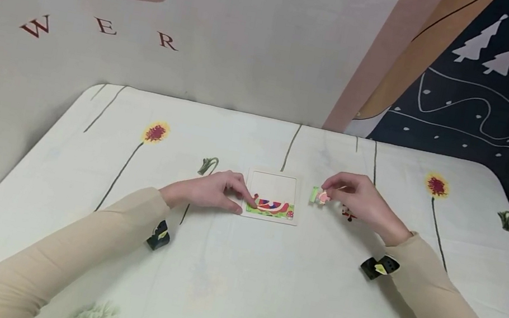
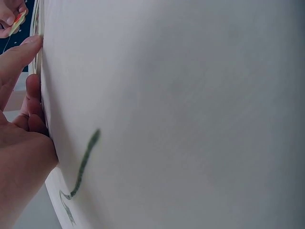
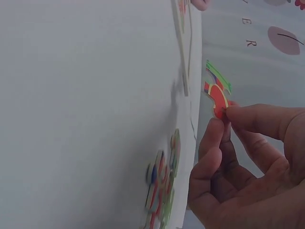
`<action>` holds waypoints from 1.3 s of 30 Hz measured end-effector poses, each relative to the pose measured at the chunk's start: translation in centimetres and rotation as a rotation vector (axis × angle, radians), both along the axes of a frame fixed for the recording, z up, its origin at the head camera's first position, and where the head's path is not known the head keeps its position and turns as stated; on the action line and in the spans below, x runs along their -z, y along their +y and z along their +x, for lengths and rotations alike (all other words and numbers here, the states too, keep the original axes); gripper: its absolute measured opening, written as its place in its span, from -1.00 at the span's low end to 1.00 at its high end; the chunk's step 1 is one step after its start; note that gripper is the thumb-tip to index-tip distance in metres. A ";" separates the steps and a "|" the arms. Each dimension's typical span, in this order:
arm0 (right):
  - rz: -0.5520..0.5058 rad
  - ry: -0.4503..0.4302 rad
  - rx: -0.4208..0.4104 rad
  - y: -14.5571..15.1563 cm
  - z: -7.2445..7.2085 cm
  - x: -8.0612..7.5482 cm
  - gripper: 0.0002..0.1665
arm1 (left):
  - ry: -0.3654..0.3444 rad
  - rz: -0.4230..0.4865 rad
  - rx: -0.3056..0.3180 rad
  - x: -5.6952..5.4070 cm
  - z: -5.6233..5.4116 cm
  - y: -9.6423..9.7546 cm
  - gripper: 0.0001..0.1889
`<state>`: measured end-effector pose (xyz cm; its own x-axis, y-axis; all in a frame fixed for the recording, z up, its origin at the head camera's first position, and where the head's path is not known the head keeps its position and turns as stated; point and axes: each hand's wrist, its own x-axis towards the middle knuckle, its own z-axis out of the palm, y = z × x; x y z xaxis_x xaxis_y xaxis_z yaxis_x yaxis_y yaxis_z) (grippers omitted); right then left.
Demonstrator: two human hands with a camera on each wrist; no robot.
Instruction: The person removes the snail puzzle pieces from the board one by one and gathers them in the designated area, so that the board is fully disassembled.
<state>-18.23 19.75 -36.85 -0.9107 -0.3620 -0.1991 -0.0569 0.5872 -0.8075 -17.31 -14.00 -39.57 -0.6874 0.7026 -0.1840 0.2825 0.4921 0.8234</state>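
Pieces (image 3: 162, 179) blurred in right wrist view; tray (image 3: 184, 67) cut off.

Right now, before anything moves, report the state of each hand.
Left hand: open, extended index finger touching the puzzle board.
Right hand: closed, pinching a puzzle piece.

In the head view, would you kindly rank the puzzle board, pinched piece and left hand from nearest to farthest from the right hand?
1. Pinched piece, held by the right hand.
2. Puzzle board, left of the piece.
3. Left hand, at the board's left side.
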 end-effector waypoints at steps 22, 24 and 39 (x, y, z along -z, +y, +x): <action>0.122 0.028 0.003 1.9 0.1 0.6 -0.82 | -0.019 -0.008 -0.014 -0.3 0.2 0.1 -0.72; 0.132 0.041 0.002 1.9 0.1 0.7 -0.83 | -0.018 -0.012 -0.015 -0.3 0.2 0.1 -0.72; 0.165 0.055 -0.030 2.0 -0.3 0.8 -0.82 | -0.025 -0.018 -0.019 -0.2 0.1 0.1 -0.73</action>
<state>-18.50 21.77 -37.67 -0.9113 -0.3557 -0.2076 -0.1181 0.7086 -0.6957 -17.22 -13.89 -39.33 -0.6956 0.6858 -0.2138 0.2520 0.5117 0.8214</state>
